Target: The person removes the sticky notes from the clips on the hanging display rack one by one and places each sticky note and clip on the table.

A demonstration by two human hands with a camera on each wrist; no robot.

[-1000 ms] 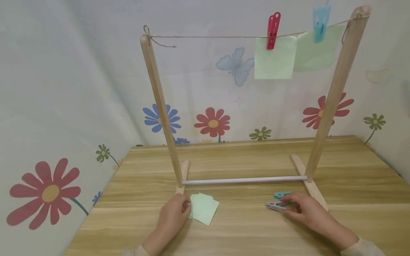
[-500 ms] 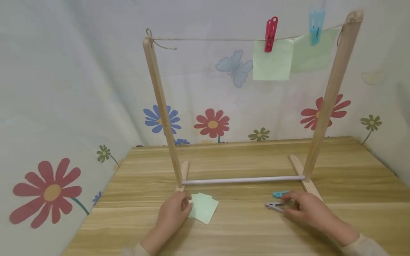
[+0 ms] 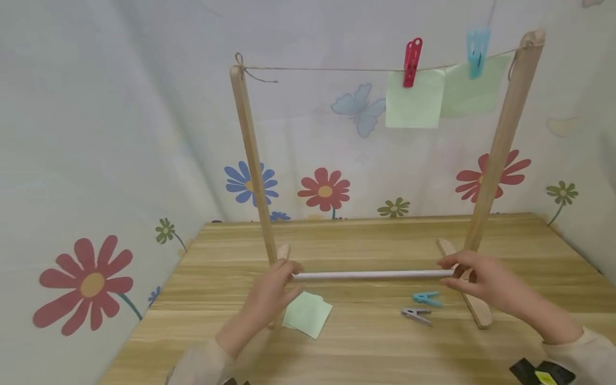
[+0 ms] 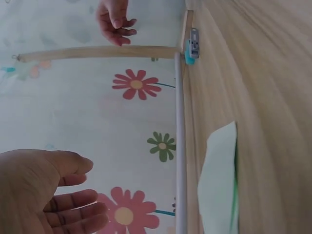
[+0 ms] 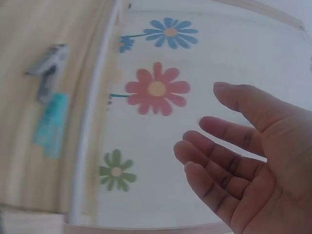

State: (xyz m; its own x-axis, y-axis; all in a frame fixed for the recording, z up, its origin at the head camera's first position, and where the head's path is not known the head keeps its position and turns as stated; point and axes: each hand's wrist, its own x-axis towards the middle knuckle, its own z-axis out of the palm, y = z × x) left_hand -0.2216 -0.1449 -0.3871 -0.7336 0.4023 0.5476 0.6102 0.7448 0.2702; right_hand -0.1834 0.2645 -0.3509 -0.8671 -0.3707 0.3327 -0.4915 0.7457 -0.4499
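Note:
My left hand (image 3: 266, 293) is raised over the left foot of a wooden frame, its fingers relaxed and holding nothing in the left wrist view. Beneath it lie several pale green paper squares (image 3: 312, 318). My right hand (image 3: 488, 275) hovers by the right post with loosely bent fingers and nothing in them, as the right wrist view confirms. A turquoise clothespin (image 3: 427, 299) and a grey clothespin (image 3: 416, 315) lie apart from it on the table. On the string (image 3: 327, 69), a red clothespin (image 3: 412, 61) and a light blue clothespin (image 3: 478, 53) hold up green papers (image 3: 416, 107).
The frame's left post (image 3: 250, 139) and right post (image 3: 505, 128) stand upright, joined low down by a white rod (image 3: 375, 275). Behind the wooden table (image 3: 366, 347) hangs a flowered cloth (image 3: 361, 160).
Both hands have lifted from the table and moved forward, the left away from the paper squares, the right away from the two clothespins. Those clothespins stay on the table. The head view has shifted slightly.

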